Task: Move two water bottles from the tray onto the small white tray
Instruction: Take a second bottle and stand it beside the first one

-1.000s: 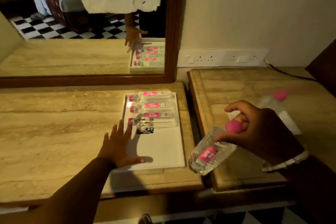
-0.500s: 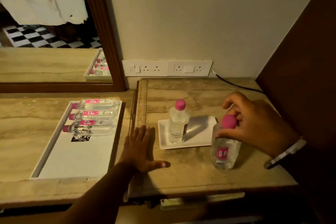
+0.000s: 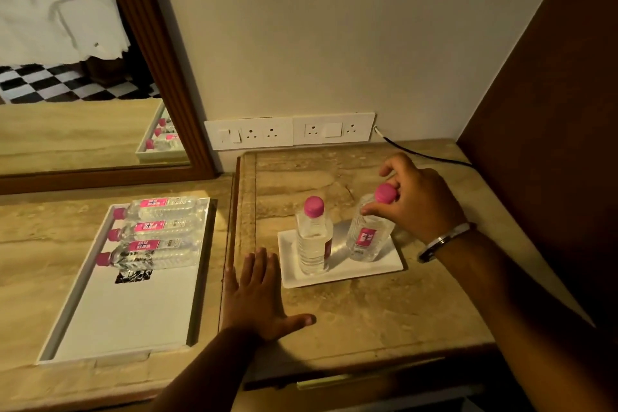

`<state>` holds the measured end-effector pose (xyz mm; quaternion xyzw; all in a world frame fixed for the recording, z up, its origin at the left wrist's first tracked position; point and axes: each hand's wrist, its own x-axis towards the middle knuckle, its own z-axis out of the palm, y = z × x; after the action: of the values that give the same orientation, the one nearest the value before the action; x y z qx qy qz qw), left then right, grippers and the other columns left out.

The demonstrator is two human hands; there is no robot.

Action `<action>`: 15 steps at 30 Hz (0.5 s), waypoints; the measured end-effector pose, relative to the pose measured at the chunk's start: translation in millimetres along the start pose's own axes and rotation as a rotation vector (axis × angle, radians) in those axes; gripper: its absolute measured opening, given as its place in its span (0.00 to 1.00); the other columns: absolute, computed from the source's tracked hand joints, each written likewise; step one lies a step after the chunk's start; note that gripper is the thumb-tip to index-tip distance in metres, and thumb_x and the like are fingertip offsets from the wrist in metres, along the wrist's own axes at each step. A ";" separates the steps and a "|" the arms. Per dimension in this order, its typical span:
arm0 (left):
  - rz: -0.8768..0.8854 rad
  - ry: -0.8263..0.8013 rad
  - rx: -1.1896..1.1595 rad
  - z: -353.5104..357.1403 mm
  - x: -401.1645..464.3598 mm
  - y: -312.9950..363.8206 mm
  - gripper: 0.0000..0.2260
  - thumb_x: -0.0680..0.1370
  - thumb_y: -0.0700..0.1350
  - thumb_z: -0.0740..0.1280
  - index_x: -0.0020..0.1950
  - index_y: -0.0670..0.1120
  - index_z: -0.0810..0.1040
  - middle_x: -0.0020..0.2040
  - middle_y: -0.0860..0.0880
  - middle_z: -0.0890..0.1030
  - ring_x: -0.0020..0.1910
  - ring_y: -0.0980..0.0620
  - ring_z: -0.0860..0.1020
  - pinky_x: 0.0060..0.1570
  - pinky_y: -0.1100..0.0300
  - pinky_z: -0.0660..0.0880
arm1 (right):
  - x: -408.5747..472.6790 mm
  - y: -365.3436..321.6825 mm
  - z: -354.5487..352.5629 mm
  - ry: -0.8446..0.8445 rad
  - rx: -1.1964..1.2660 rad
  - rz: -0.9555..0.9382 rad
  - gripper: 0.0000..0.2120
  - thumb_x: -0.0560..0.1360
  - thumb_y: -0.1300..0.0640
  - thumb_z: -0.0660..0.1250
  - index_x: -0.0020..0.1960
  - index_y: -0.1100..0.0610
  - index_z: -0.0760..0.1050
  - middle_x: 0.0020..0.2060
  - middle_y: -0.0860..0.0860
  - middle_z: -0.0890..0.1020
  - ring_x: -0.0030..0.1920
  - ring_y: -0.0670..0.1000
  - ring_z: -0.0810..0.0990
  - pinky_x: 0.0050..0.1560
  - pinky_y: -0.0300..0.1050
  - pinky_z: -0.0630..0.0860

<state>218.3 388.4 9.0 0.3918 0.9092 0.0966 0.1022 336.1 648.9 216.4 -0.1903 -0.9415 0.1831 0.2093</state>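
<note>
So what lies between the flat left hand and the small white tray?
Nothing: in the head view, only bare stone tabletop separates the left hand from the small white tray.

The pink labels (image 3: 368, 237) on the water bottles (image 3: 312, 244) carry white print too blurred to read.

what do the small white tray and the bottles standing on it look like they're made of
Small white tray: likely glazed ceramic or melamine; smooth, glossy, soft reflection. Left bottle and right bottle: clear ribbed plastic, see-through, with opaque pink plastic caps.
</note>
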 end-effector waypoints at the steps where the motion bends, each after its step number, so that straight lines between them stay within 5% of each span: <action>1: 0.002 -0.001 -0.007 -0.3 0.0 0.0 0.66 0.57 0.89 0.52 0.82 0.47 0.43 0.80 0.47 0.40 0.79 0.44 0.37 0.74 0.35 0.32 | -0.8 0.4 3.8 -0.013 -0.005 0.013 0.30 0.58 0.43 0.79 0.52 0.51 0.68 0.38 0.50 0.80 0.37 0.52 0.79 0.34 0.37 0.71; 8: 0.038 0.105 -0.178 -8.2 -8.1 0.0 0.64 0.59 0.89 0.48 0.82 0.46 0.43 0.82 0.46 0.43 0.80 0.45 0.41 0.76 0.37 0.34 | -14.4 12.4 20.9 -0.014 0.161 0.089 0.37 0.57 0.31 0.72 0.59 0.49 0.68 0.50 0.52 0.82 0.46 0.48 0.79 0.43 0.41 0.76; 11: 0.054 0.218 -0.276 -18.3 -2.3 6.3 0.59 0.64 0.86 0.49 0.82 0.45 0.49 0.83 0.44 0.52 0.81 0.43 0.50 0.78 0.39 0.44 | -34.8 32.0 39.2 -0.119 0.372 0.175 0.44 0.57 0.33 0.74 0.67 0.47 0.62 0.63 0.52 0.75 0.60 0.49 0.75 0.55 0.47 0.75; 15: 0.041 0.201 -0.401 -27.1 19.9 33.3 0.56 0.66 0.83 0.56 0.81 0.46 0.52 0.81 0.42 0.59 0.79 0.41 0.55 0.78 0.38 0.51 | -62.8 58.5 74.8 -0.337 0.493 0.270 0.46 0.57 0.36 0.76 0.69 0.47 0.61 0.62 0.47 0.75 0.60 0.48 0.74 0.52 0.39 0.72</action>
<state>220.9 422.8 41.4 0.3704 0.8693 0.3161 0.0849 370.6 652.1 108.0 -0.2241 -0.8566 0.4604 0.0642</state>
